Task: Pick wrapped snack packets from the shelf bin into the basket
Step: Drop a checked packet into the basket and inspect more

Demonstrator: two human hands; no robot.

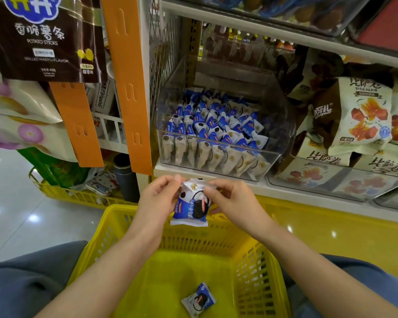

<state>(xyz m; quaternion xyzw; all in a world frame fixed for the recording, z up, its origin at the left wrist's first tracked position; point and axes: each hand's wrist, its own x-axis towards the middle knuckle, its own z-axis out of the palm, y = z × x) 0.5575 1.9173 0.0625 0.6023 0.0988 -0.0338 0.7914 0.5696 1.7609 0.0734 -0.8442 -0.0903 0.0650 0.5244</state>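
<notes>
1. My left hand (157, 198) pinches the upper left corner of a blue-and-white wrapped snack packet (191, 207); this grip is clamped on the wrapper
2. My right hand (230, 200) pinches the upper right edge of the same packet; that grip is likewise clamped on it
3. The held packet hangs upright between both hands, above the far rim of the yellow basket (129, 226) and just in front of the shelf edge
4. A second packet (199, 299) of the same kind lies tilted on the basket floor, nearer the right wall
5. The clear shelf bin (271, 161) stands on the white shelf just beyond my hands; it holds many like packets in rows, the front row standing on edge against the front wall
6. Right of it, cream-and-brown snack bags (363, 115) fill a neighbouring bin; a brown potato sticks bag (44, 37) hangs at upper left
</notes>
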